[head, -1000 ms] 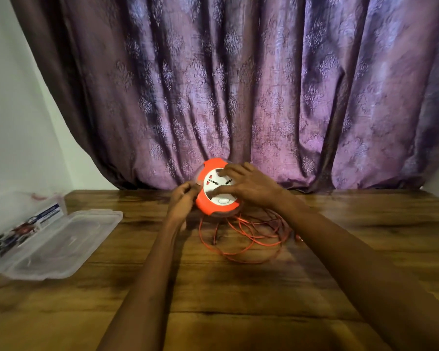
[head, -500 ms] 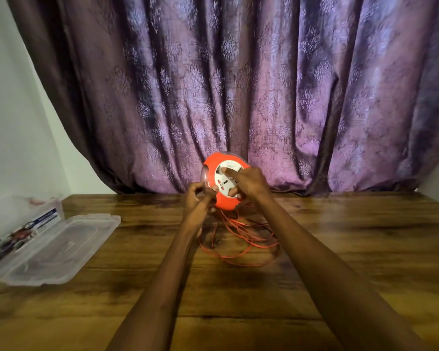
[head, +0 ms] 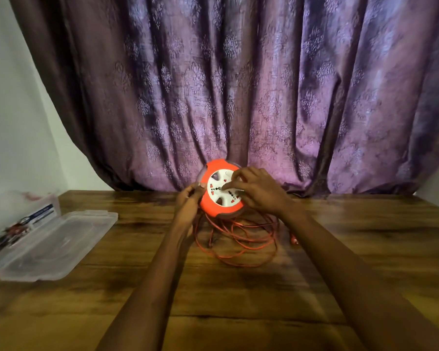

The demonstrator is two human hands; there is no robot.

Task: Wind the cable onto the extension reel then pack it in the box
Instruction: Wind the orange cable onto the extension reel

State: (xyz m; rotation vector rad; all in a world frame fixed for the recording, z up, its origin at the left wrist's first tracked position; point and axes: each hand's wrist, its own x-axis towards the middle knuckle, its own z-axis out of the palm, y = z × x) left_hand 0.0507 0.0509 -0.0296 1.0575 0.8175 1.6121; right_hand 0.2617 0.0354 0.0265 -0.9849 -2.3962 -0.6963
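Observation:
An orange extension reel [head: 213, 207] with a white socket face is held tilted above the wooden table [head: 365, 244], its face turned toward me. My left hand [head: 188, 201] grips the reel's left rim. My right hand [head: 256, 190] rests on the white face with fingers curled on the centre. A thin orange cable [head: 238, 239] hangs from the reel and lies in loose loops on the table below it. Its plug end [head: 294, 240] lies to the right of the loops.
A clear plastic box [head: 23, 206] with a printed label stands open at the left edge, its lid [head: 61, 244] flat on the table. A purple patterned curtain [head: 238, 97] hangs along the back edge. A white wall is at left.
The reel's white face has turned under my right hand, and the reel sits slightly lower than half a second ago. The cable loops have shifted a little.

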